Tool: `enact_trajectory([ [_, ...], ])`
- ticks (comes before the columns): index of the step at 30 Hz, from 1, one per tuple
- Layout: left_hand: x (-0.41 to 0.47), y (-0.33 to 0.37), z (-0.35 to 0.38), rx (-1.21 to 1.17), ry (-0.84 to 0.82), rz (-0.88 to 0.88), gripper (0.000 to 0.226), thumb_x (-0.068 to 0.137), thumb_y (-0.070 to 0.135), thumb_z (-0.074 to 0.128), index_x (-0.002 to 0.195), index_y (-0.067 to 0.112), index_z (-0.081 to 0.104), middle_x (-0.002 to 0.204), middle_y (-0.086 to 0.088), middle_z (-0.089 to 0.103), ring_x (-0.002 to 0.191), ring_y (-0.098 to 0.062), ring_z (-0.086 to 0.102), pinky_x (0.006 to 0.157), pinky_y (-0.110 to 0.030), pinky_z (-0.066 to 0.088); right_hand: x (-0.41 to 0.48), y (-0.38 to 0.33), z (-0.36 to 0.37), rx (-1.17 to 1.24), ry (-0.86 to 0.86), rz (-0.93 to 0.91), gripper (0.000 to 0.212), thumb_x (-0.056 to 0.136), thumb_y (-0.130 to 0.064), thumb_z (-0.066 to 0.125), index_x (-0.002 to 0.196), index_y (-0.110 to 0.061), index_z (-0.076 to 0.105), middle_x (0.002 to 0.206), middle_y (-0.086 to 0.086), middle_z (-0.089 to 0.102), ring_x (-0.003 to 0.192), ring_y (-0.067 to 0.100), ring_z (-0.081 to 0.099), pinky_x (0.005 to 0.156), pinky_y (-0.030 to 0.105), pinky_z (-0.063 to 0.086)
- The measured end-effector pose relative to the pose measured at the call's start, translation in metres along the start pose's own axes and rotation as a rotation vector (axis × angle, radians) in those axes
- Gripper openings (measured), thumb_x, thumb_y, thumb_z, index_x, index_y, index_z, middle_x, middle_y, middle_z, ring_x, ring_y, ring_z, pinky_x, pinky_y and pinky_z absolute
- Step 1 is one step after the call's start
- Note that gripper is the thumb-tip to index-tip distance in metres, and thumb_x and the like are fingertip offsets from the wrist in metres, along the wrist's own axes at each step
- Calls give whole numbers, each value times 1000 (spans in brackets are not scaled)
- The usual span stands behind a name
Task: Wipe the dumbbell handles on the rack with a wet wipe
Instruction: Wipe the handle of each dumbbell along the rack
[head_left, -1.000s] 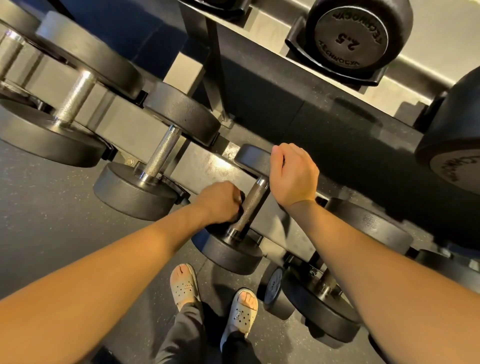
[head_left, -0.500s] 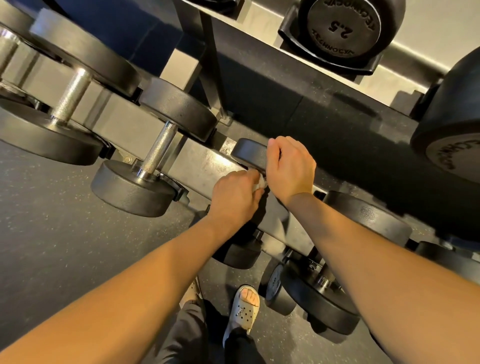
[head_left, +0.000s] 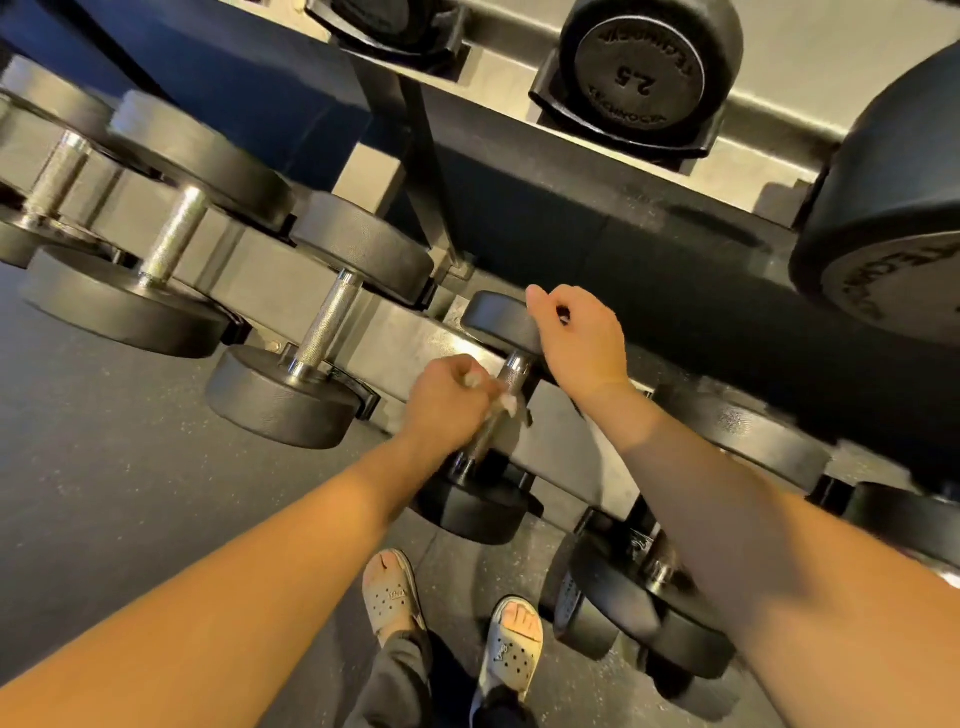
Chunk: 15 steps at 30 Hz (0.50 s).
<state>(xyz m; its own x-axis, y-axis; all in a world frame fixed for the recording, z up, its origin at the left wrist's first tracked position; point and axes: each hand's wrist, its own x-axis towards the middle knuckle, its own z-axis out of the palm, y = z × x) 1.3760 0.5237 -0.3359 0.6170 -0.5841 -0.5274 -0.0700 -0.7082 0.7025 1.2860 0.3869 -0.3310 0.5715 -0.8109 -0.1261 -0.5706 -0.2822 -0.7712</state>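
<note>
The handle (head_left: 511, 371) I am working on sits on the lower rail of the rack (head_left: 415, 332), straight ahead between my two hands. Its long axis runs from the far weight (head_left: 493, 319) at upper right down to the near weight (head_left: 470, 506), slanting toward my feet.

My left hand (head_left: 444, 400) is the nearer one. Its fingers are wrapped round the middle of the bar with the wet wipe (head_left: 508, 402) bunched inside, a white scrap showing at the upper edge of the fist. Bare metal shows above and below the fist, so I judge the next stroke should run along that slant.

My right hand (head_left: 582, 338) lies on the far weight with fingers curled. The fingertips are hidden, so I cannot tell whether it grips or only steadies.

The next handle (head_left: 330, 322) lies just to the left, parallel.
</note>
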Motion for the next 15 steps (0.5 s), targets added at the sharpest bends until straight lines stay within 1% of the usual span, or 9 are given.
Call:
enact_trajectory([
  [2, 5, 5, 3, -316, 119, -71, 11, 98, 23, 66, 91, 15, 66, 89, -8, 69, 83, -20, 65, 68, -34, 53, -8, 3, -7, 112, -63, 28, 36, 103, -47, 49, 75, -26, 57, 80, -3, 55, 77, 13, 56, 73, 35, 47],
  [4, 9, 10, 13, -506, 163, -177, 7, 99, 18, 63, 94, 14, 65, 90, -6, 67, 82, -18, 63, 62, -25, 51, -19, 7, -10, 153, -91, 16, 22, 103, -43, 50, 93, -28, 62, 94, -7, 60, 89, 8, 58, 80, 27, 47],
  [5, 12, 12, 18, -559, 145, -227, 6, 99, 16, 63, 96, 12, 67, 89, -6, 68, 82, -18, 64, 61, -24, 52, -25, 9, -11, 168, -94, 11, 15, 103, -41, 51, 103, -31, 61, 100, -9, 61, 95, 6, 58, 83, 24, 46],
  [7, 17, 11, 25, -542, 56, -254, 15, 99, 15, 61, 101, 8, 73, 94, -12, 72, 88, -24, 68, 69, -29, 58, -34, 12, -13, 182, -89, -4, 21, 104, -38, 50, 122, -31, 60, 111, -9, 62, 105, 4, 57, 90, 24, 46],
  [8, 19, 8, 25, -458, 7, -235, 18, 100, 15, 59, 103, 7, 75, 96, -14, 74, 90, -26, 69, 73, -32, 58, -38, 14, -14, 177, -89, 0, 27, 105, -37, 49, 129, -29, 58, 116, -9, 61, 110, 5, 56, 94, 25, 45],
  [11, 20, -4, 11, -87, -54, -114, 23, 95, 7, 53, 99, 7, 76, 94, -10, 73, 88, -20, 67, 72, -31, 56, -47, 13, -16, 125, -69, 27, 41, 106, -35, 47, 146, -26, 48, 132, -7, 56, 125, 8, 48, 103, 28, 40],
  [12, 18, -8, 6, 53, -76, -80, 23, 94, 6, 53, 97, 7, 76, 92, -10, 72, 87, -21, 66, 74, -35, 55, -49, 12, -15, 111, -58, 40, 43, 106, -35, 47, 149, -26, 45, 136, -6, 54, 129, 10, 47, 106, 30, 40],
  [13, 17, -13, 1, 215, -113, -37, 21, 93, 7, 53, 96, 7, 74, 90, -11, 71, 87, -24, 66, 77, -39, 55, -52, 10, -15, 101, -49, 53, 46, 106, -34, 47, 151, -26, 42, 140, -6, 52, 132, 12, 45, 108, 32, 39],
  [15, 11, -16, -8, 628, -231, 72, 15, 95, 13, 57, 99, 9, 71, 94, -9, 68, 87, -24, 63, 77, -38, 50, -56, 7, -14, 90, -48, 68, 51, 106, -34, 48, 155, -27, 36, 150, -5, 46, 140, 14, 40, 115, 39, 38],
])
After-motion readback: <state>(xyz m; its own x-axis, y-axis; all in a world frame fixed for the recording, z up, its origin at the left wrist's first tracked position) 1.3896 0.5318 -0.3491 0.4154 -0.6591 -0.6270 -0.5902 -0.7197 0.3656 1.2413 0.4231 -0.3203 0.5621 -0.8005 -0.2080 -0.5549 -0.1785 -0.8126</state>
